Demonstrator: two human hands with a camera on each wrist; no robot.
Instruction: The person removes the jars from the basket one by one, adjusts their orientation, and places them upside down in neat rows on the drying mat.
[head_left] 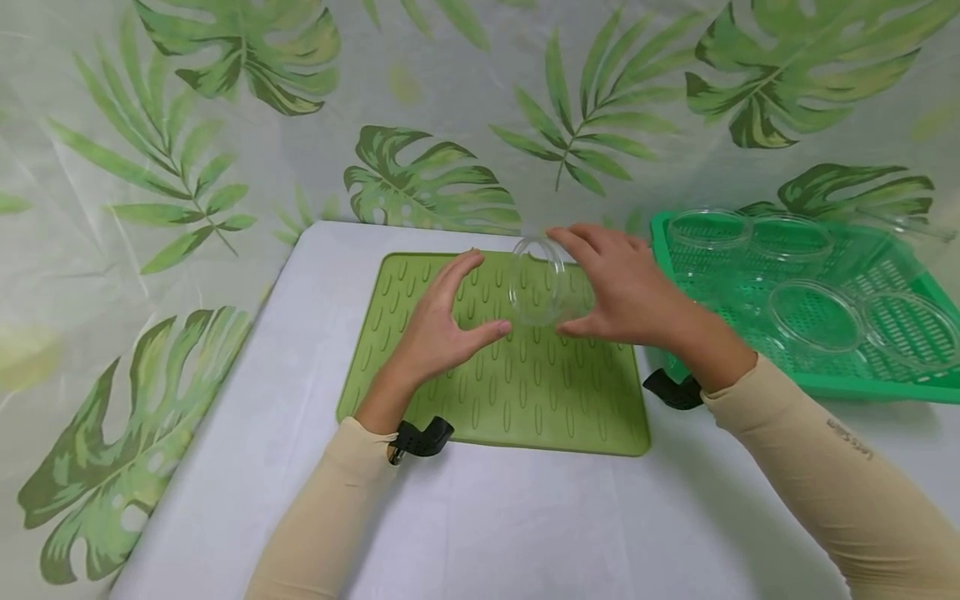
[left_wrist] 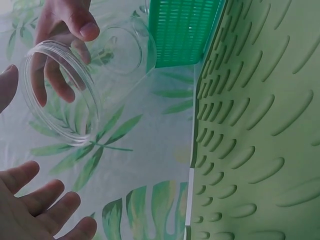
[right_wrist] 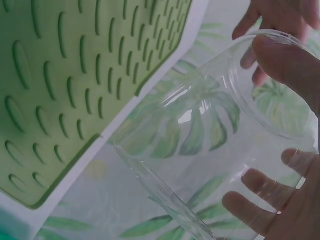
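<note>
A clear jar (head_left: 536, 287), tipped on its side over the green mat, has its ringed open mouth turned toward my left hand. My right hand (head_left: 626, 287) grips the jar around its body; in the right wrist view the thumb (right_wrist: 285, 62) lies near the rim and the other fingers (right_wrist: 255, 205) curve round the transparent wall. Just left of the mouth is my left hand (head_left: 442, 325), holding nothing, its fingers and thumb spread apart. The left wrist view shows a gap between its fingers (left_wrist: 55, 200) and the jar's threaded rim (left_wrist: 60, 92).
A green ribbed mat (head_left: 510, 408) lies on the white-covered table (head_left: 517, 508) beneath both hands. At the right stands a green perforated basket (head_left: 885, 390) with several clear jars (head_left: 817, 317) in it. Leaf-patterned fabric (head_left: 450, 100) hangs behind the table.
</note>
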